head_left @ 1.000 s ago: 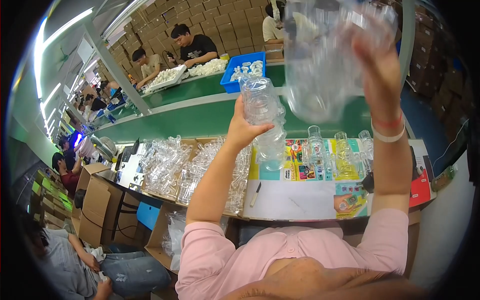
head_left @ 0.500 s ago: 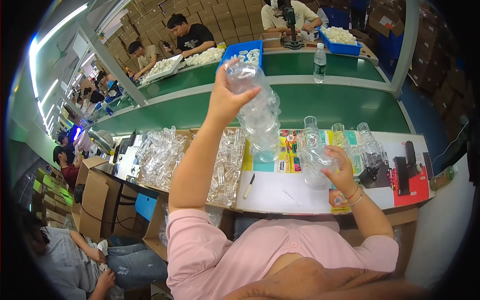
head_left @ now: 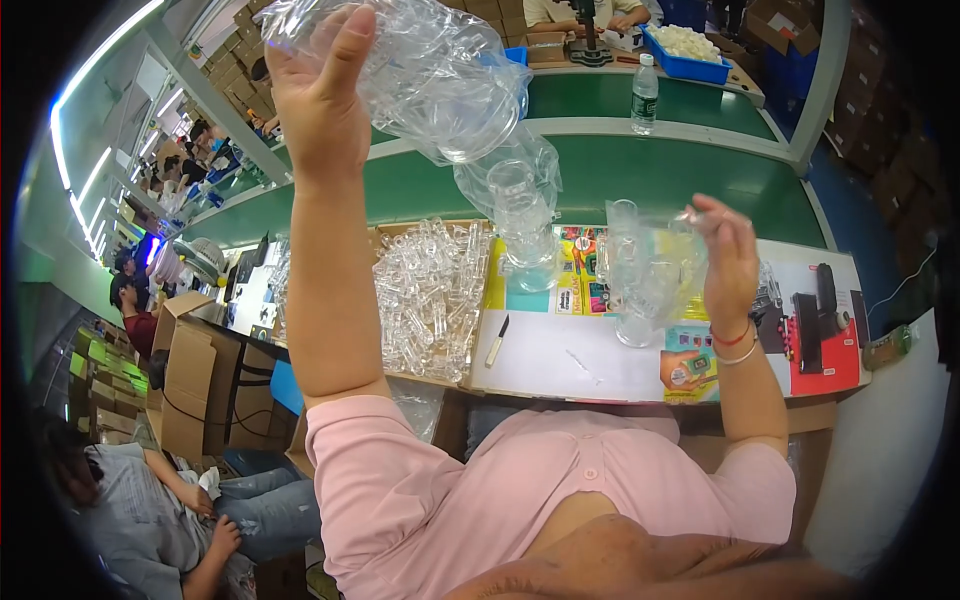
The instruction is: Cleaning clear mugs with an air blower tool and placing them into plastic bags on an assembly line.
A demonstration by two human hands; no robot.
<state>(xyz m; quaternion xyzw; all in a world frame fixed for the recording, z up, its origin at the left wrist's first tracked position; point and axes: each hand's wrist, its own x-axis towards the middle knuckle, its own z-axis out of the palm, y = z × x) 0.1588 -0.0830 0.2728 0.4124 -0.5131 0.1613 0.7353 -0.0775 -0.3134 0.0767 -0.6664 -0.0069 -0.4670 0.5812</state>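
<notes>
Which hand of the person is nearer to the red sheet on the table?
Right. The right hand hovers left of the red sheet; the left hand is much farther left.

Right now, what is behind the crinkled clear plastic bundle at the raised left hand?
Behind the clear plastic bundle, brown cardboard boxes, a blue plastic edge and a green surface show. Whatever the blue edge belongs to is mostly covered.

"Classification of premises?"

"Factory workshop, assembly type."

"Evidence?"

"Workers [head_left: 548,13] line a long green surface [head_left: 590,97]; a blue tray [head_left: 702,73] holds white parts [head_left: 685,42]; clear parts [head_left: 430,295] of one kind lie heaped; brown boxes [head_left: 232,92] stand stacked behind; tube lights [head_left: 100,54] run overhead."
</notes>
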